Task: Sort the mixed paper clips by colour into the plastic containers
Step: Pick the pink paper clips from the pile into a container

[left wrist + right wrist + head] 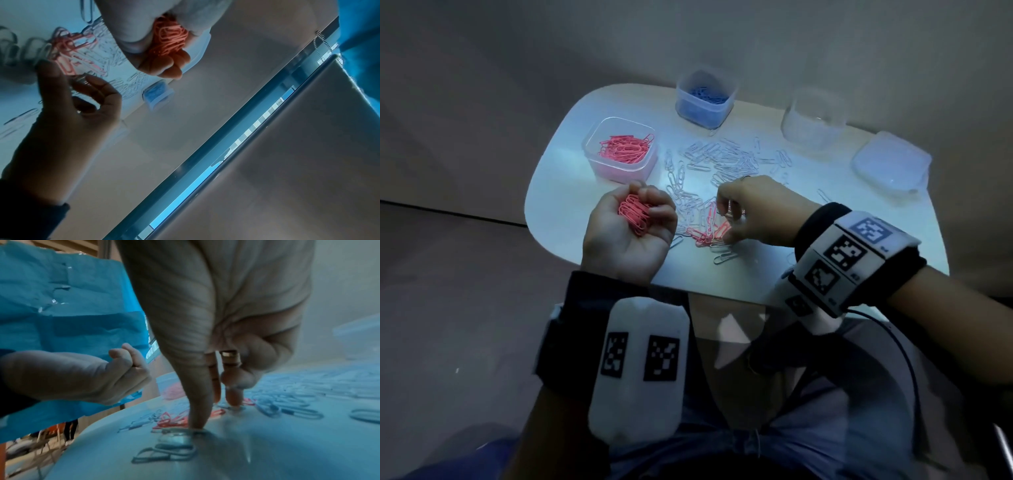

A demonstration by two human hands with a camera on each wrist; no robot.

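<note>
From the head camera, the left hand (628,229) is turned palm up over the near-left edge of the white table (558,192), its fingers curled round a bundle of pink clips (635,214) lying in the palm. The right hand (753,209) reaches down to the table just beside it, fingertips pointing into a small cluster of loose pink clips (710,229) mixed among white clips (722,157) that spread across the middle of the table. Whether those fingertips actually pinch a clip cannot be told here. Behind the left hand stands a clear tub with pink clips (619,147); further back a tub with blue clips (705,99); to the right a clear empty tub (813,116) and a lidded tub (890,164).

The left wrist camera shows the left hand's fingers (164,65) closed over the pink bundle (168,39). The right hand (68,113) is below, thumb and forefinger close together at the edge of the loose pink clips (69,48).

In the right wrist camera, the right hand's thumb (197,410) presses its tip down on the table at the near edge of the loose pink clips (172,420), just touching a white clip (174,437). The other fingers (234,395) are bent, tips resting among clips just beyond. The left hand (82,373) hovers at the left, fingers curled shut.
</note>
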